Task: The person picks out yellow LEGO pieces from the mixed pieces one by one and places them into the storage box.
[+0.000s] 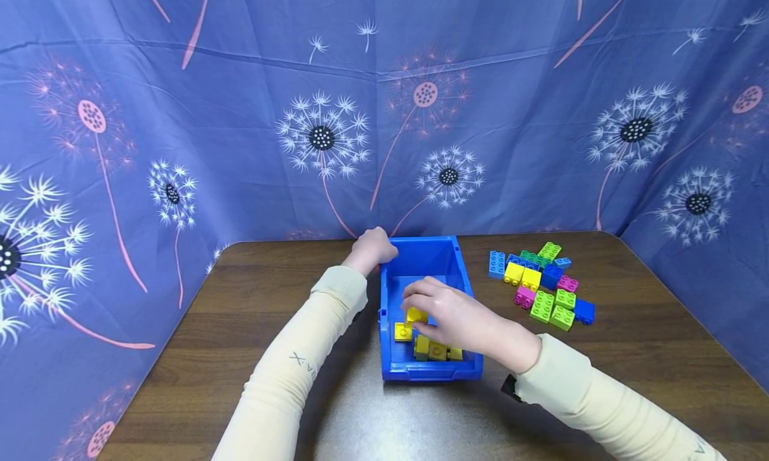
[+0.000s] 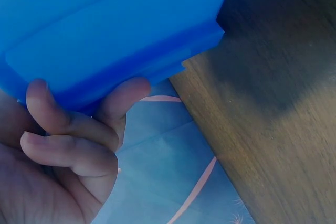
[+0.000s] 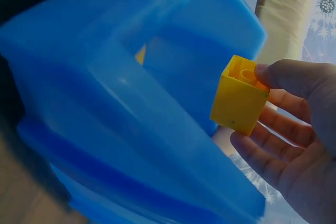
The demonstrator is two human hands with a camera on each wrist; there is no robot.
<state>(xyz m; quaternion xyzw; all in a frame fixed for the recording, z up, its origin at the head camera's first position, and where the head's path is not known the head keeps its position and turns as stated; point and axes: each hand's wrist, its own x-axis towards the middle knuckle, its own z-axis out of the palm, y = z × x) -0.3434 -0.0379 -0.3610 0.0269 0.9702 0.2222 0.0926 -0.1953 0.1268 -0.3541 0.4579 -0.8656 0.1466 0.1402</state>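
A blue plastic bin [image 1: 430,374] stands on the table, its low front edge towards me. My left hand [image 1: 372,247] grips the bin at its far left corner; in the left wrist view the fingers [image 2: 128,98] curl over the blue rim. Over the inside of the bin, my right hand [image 1: 453,314] pinches a yellow toy brick [image 3: 239,100] between thumb and fingers. Below it, several more yellow bricks [image 1: 437,351] lie on the bin floor near the front, one yellow brick [image 1: 403,332] further left. The right hand partly covers the bin's interior in the head view.
To the right of the bin lies a loose group of toy bricks on the wooden table [image 1: 240,354]: lime bricks [image 1: 542,306], blue bricks [image 1: 551,276], pink bricks [image 1: 525,297], green bricks [image 1: 533,257] and yellow bricks [image 1: 531,279]. A blue dandelion-print cloth [image 1: 240,114] hangs behind the table.
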